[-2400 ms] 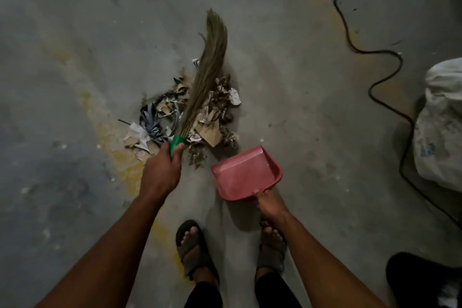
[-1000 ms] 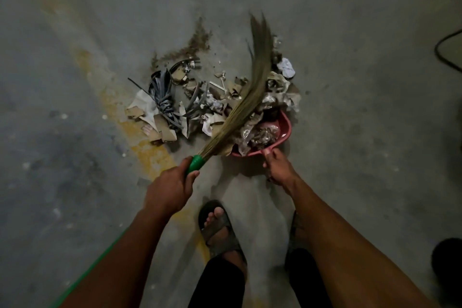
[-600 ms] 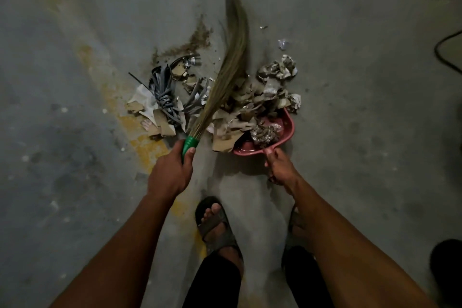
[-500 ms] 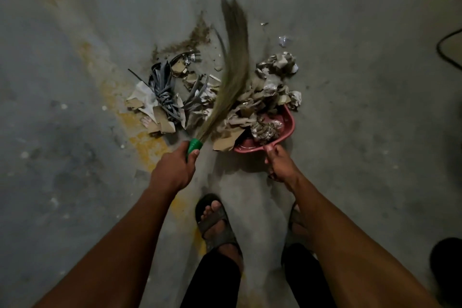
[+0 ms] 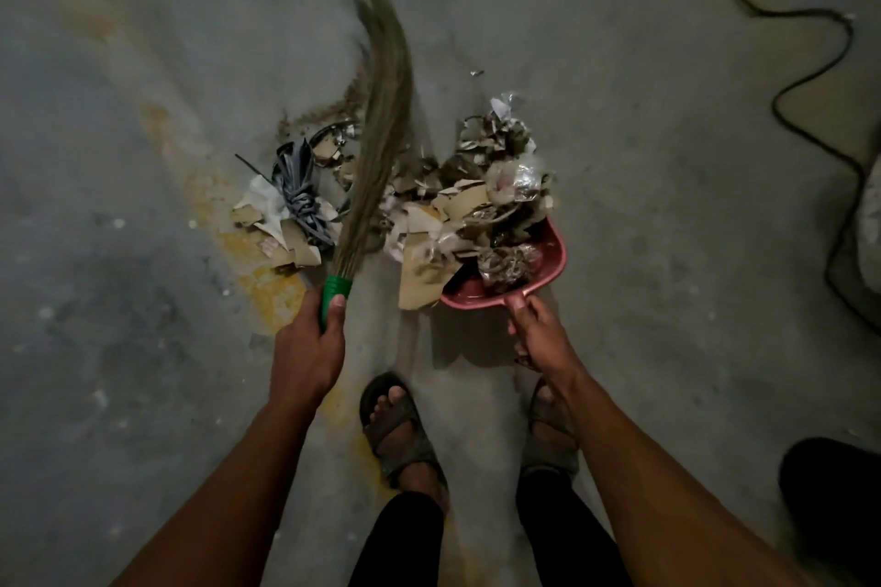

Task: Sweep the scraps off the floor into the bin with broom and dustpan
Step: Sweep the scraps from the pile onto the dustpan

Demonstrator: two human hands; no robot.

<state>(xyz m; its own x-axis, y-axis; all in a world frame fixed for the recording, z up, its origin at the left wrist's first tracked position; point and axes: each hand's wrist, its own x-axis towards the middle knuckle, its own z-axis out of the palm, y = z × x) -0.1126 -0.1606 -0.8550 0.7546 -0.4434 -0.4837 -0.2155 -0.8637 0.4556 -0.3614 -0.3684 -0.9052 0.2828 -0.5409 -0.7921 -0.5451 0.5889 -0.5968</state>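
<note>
My left hand grips the green handle of a grass broom, whose bristles point away from me across the middle of the scrap pile. My right hand holds the handle of a red dustpan on the floor. Cardboard and crumpled paper scraps are heaped on the pan's mouth and in front of it. Left of the broom lie more scraps, with a bundle of grey straps. Fine dust lies behind the pile.
A black cable snakes over the concrete floor at the right. A pale sack shows at the right edge, a dark object at the lower right. My sandalled feet stand just behind the pan. A yellow stain marks the floor.
The broom has swung from the right side of the pile to its middle, leaving more scraps heaped on the dustpan. Both hands keep their grips.
</note>
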